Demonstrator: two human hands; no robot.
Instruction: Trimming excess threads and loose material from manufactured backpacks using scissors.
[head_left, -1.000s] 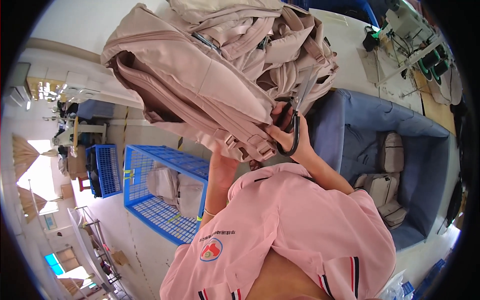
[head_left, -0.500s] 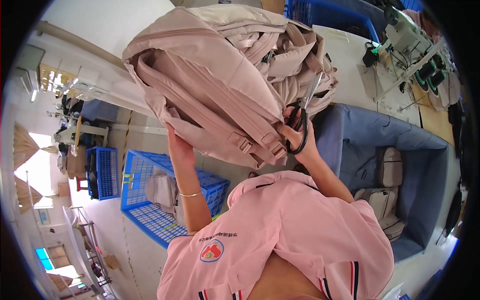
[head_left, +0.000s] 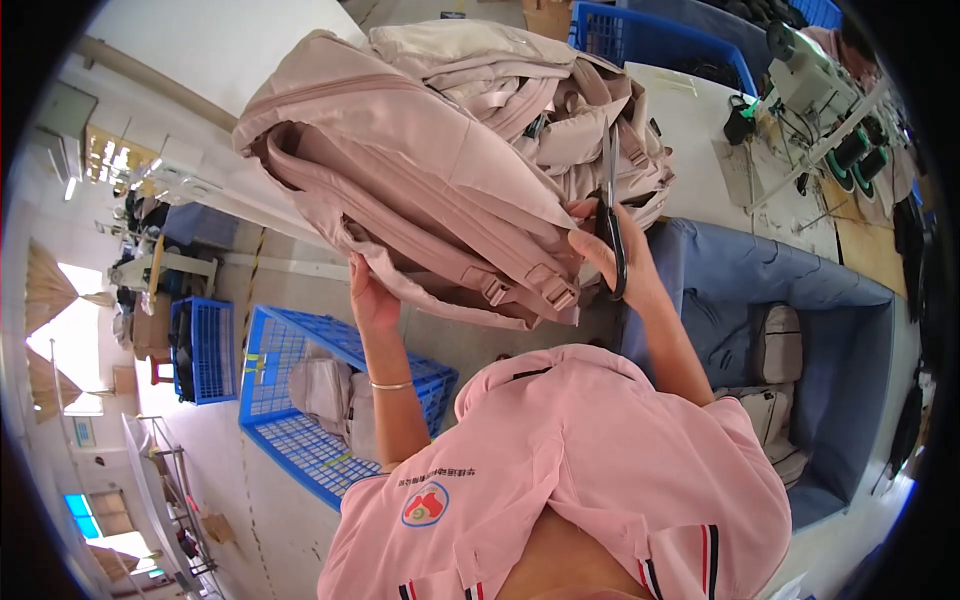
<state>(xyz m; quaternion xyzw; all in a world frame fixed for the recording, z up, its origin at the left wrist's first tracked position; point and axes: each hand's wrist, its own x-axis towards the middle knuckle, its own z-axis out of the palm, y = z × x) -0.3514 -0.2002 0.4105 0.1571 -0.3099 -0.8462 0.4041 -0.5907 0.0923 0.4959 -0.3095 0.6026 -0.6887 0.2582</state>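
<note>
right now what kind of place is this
Probably a sewing workshop that makes bags: a pile of pink backpacks held up, scissors in the right hand, sewing machines on a table, blue crates of pieces.

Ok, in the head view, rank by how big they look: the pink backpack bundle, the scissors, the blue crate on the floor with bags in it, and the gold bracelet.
1. Pink backpack bundle, though it is held close to the camera.
2. Blue crate, farther away on the floor.
3. Scissors in the right hand.
4. Gold bracelet on the left wrist.
</note>
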